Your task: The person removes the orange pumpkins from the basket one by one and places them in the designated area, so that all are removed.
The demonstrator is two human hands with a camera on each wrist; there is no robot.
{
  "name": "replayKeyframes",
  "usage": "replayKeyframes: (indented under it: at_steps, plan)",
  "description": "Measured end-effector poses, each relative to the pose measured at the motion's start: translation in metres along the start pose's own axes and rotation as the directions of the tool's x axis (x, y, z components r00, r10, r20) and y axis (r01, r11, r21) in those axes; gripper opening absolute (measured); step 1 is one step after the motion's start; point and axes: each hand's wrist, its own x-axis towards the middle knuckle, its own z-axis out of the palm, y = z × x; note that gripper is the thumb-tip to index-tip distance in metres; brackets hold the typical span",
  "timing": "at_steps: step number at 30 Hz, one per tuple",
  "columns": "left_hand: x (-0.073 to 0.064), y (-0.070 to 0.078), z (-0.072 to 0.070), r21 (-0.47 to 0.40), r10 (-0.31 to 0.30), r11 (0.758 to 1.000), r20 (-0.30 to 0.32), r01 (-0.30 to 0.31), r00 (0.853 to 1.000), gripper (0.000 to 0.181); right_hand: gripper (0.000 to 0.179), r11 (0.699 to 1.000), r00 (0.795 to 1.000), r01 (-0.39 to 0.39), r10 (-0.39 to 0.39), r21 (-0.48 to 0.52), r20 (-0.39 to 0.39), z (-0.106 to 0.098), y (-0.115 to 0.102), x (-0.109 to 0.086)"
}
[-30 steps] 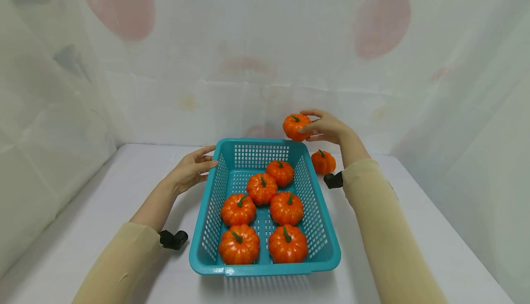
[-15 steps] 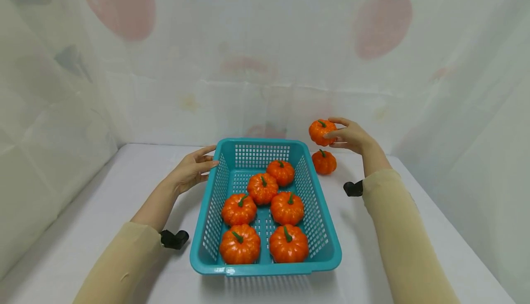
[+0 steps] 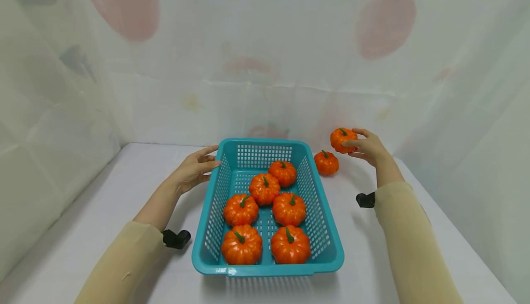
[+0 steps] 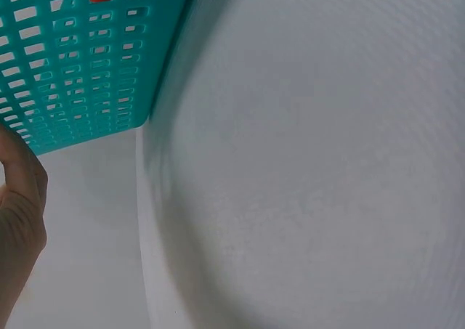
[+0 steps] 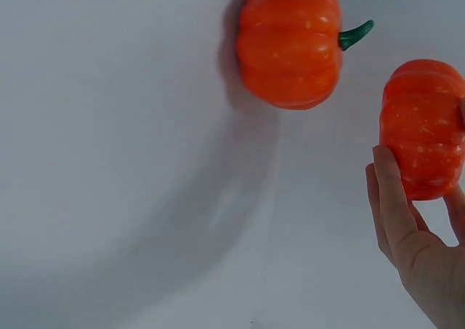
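"While the right hand (image 3: 370,150) holds an orange pumpkin (image 3: 341,142) out to the right of the teal basket (image 3: 273,271), what is the left hand (image 3: 193,169) for?"

"It touches the basket's left side toward the far end, thumb at the rim. I take that as steadying. How tightly its fingers close there I cannot tell; too much is hidden, even from the left wrist."

"And the right hand's grip, why from the side?"

"Thumb and fingers pinch the pumpkin, spread about as wide as its ribbed body. That leaves the green stem poking up, untouched, so nothing delicate bears the weight, I'd judge."

"Is it down on the counter (image 3: 357,267)?"

"Raised, it seems. From the right wrist, no shadow hugs it, whereas the loose pumpkin (image 3: 326,164) has one tight along its edge."

"Where does that loose one sit?"

"On the counter, just beside the basket's right wall near the far corner, stem up. It lies between the basket and the held one."

"And inside?"

"Six pumpkins (image 3: 289,209), stems upward: two side by side at the near end, two behind those, one around the middle, one farther back toward the right. Squat shapes like these probably rest upright without rolling, and the basket's walls would stop any that shifted."
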Motion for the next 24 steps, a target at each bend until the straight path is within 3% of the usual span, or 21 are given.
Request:
replayKeyframes:
  at_steps: [13, 24]
  plan:
    - [0.0, -0.002, 0.003, -0.008, -0.005, 1.0, -0.018, 0.005, 1.0, 0.075, 0.084, 1.0, 0.994, -0.028, 0.028, -0.001, -0.109, -0.004, 0.031, -0.002]
    - [0.001, -0.001, 0.001, -0.004, -0.014, 1.0, -0.026, 0.013, 1.0, 0.074, 0.082, 0.996, 0.985, -0.093, 0.091, -0.008, -0.145, -0.008, 0.055, -0.001]
